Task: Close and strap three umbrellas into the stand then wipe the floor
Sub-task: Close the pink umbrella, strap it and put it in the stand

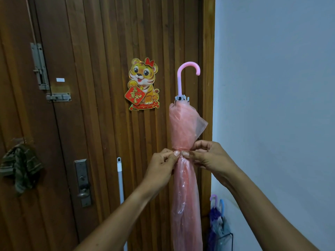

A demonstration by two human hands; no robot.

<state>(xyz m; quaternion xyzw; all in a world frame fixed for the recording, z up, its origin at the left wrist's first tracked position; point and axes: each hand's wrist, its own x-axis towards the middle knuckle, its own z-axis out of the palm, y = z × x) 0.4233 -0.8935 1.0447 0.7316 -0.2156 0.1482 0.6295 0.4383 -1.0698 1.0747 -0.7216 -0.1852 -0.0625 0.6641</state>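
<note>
Left hand [161,166] and right hand [208,156] both pinching the strap [181,149] around the waist of the closed pink umbrella [184,187], umbrella upright, hooked handle up, before the wooden door [101,124], two furled umbrellas [216,225] in the black stand [230,240] lower right, white pole [120,180] leaning on door

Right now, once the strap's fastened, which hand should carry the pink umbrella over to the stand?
Probably the right hand: the stand, already holding two umbrellas, sits low on that side by the wall. The left hand is farther off, pinching the pink umbrella at its strap.
</note>
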